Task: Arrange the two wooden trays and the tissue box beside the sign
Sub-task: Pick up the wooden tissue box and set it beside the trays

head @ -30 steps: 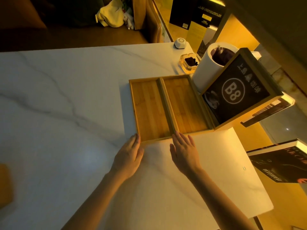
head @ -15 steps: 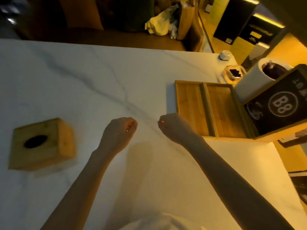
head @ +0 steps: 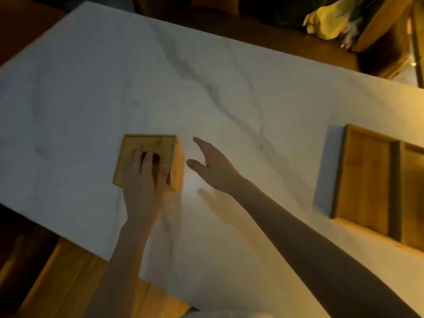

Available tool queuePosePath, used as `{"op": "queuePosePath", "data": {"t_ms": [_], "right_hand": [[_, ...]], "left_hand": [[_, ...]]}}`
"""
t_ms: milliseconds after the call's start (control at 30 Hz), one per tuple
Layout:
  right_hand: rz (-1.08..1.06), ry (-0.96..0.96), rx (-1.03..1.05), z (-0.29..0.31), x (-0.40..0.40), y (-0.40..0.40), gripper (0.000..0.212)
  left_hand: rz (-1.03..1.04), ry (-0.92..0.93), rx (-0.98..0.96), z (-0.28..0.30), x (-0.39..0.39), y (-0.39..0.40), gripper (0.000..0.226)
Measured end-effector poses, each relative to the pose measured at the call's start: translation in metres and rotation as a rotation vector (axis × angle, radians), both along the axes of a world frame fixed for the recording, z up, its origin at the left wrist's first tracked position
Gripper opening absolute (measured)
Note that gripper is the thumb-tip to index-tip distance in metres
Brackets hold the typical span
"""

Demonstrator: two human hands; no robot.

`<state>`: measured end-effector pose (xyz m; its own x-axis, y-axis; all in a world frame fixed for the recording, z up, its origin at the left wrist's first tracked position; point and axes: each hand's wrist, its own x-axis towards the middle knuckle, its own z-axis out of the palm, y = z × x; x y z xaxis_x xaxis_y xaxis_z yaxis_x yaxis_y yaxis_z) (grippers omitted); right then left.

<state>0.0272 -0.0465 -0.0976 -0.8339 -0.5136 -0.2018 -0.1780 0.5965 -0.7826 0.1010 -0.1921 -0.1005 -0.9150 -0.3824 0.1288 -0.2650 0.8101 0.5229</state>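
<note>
The wooden tissue box [head: 177, 166], a cube with a dark hole on top, stands left of centre on the white marble table [head: 206, 88]. My left hand [head: 144, 173] lies on its top, fingers over the hole and thumb at the right edge, gripping it. My right hand [head: 213, 166] hovers open just right of the box, fingers spread, not touching it. The two wooden trays sit side by side at the right edge of the view: the left tray [head: 364, 180] is fully seen, the right tray [head: 413, 193] is cut off. The sign is out of view.
The table's near-left edge runs diagonally just below the box, with a wooden seat [head: 68, 283] under it. A yellow bundle [head: 328, 21] and wooden furniture lie beyond the far edge at the top right.
The view swung left, away from the trays and sign. My left hand went from a loose fist over the table onto the tissue box. My right hand opened and reached toward the box.
</note>
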Motion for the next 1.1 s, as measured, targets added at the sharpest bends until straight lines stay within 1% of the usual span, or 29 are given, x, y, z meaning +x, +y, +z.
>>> {"op": "queuePosePath", "data": {"t_ms": [67, 167, 200, 233, 333, 367, 433, 500, 600, 700, 833, 1100], "right_hand": [[0.013, -0.147, -0.083, -0.002, -0.010, -0.012, 0.071], [0.007, -0.297, -0.172, -0.002, -0.023, -0.030, 0.084], [0.018, -0.329, -0.177, -0.002, -0.026, -0.035, 0.087], [0.035, -0.356, -0.169, -0.003, -0.029, -0.039, 0.090], [0.094, -0.374, -0.100, -0.010, -0.032, -0.044, 0.095], [0.094, -0.371, -0.096, -0.012, -0.032, -0.044, 0.094], [0.065, -0.360, -0.116, -0.014, -0.030, -0.042, 0.092], [0.048, -0.324, -0.121, -0.014, -0.029, -0.041, 0.091], [0.019, -0.285, -0.130, -0.013, -0.027, -0.039, 0.090], [-0.023, -0.279, -0.140, -0.013, -0.023, -0.034, 0.092], [-0.071, -0.252, -0.154, -0.008, -0.021, -0.020, 0.094], [-0.277, -0.059, -0.221, 0.021, -0.022, 0.046, 0.089]], "left_hand": [[0.083, -0.029, -0.021, -0.007, 0.003, -0.004, 0.058], [0.201, -0.026, 0.041, -0.018, 0.010, -0.008, 0.095], [0.248, -0.005, 0.104, -0.022, 0.012, -0.009, 0.100], [0.305, 0.019, 0.206, -0.025, 0.013, -0.009, 0.101], [0.467, 0.118, 0.613, -0.034, 0.013, -0.010, 0.106], [0.507, 0.148, 0.686, -0.036, 0.012, -0.010, 0.107], [0.563, 0.206, 0.745, -0.039, 0.011, -0.010, 0.103], [0.582, 0.264, 0.769, -0.041, 0.010, -0.011, 0.093], [0.533, 0.326, 0.793, -0.040, 0.007, -0.011, 0.076], [0.485, 0.339, 0.793, -0.038, 0.006, -0.010, 0.063], [0.433, 0.297, 0.733, -0.033, 0.002, 0.003, 0.060], [0.207, 0.261, 0.668, -0.001, -0.010, 0.057, 0.053]]}}
